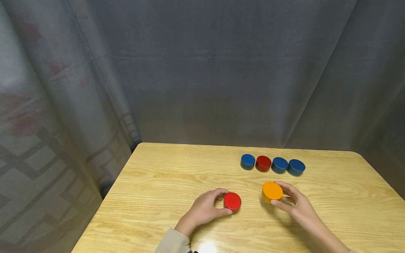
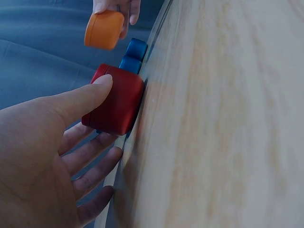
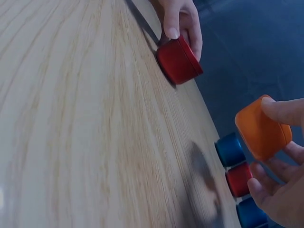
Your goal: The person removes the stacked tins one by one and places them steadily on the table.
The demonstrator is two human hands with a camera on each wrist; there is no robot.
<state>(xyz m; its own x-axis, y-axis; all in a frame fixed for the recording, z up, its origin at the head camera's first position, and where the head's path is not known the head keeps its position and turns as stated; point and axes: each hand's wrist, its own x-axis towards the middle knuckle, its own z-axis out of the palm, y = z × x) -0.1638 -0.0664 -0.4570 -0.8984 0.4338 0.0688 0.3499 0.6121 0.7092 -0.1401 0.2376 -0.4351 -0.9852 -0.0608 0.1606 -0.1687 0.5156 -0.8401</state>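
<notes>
My left hand (image 1: pixel 205 208) pinches a red round tin (image 1: pixel 232 201) between thumb and fingers, low at the tabletop. In the left wrist view the thumb lies across the side of this red tin (image 2: pixel 116 99). To its right, my right hand (image 1: pixel 295 202) grips an orange round tin (image 1: pixel 272 192), lifted above the wood with its shadow below. The right wrist view shows the orange tin (image 3: pixel 262 128) between thumb and fingertips. Beyond both hands, a row holds a blue tin (image 1: pixel 248 161), a red tin (image 1: pixel 263 163), and two more blue tins (image 1: pixel 280 165) at the right.
The light wooden table (image 1: pixel 164 172) has rounded far corners. A grey curtain (image 1: pixel 209 77) hangs right behind its far edge, and a patterned curtain (image 1: pixel 63 140) runs along the left side. Light glares off the near edge of the tabletop.
</notes>
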